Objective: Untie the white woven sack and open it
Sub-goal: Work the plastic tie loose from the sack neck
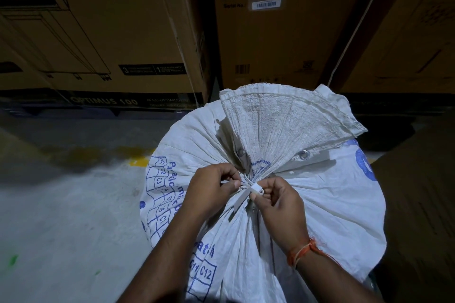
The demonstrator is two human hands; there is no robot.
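Note:
A full white woven sack (327, 204) with blue print stands right of the middle, its gathered neck cinched by a white plastic tie (246, 193). Above the cinch the mouth flap (283, 118) fans out away from me, with two metal eyelets at its base. My left hand (211, 189) pinches the tie's left end between thumb and forefinger. On the right side of the knot, my right hand (278, 197) pinches the tie's small white lock piece. An orange thread circles my right wrist.
Large brown cardboard boxes (118, 32) stand stacked behind the sack, and another box side (416, 216) rises at the right. Grey concrete floor (61, 204) with a yellow mark lies to the left.

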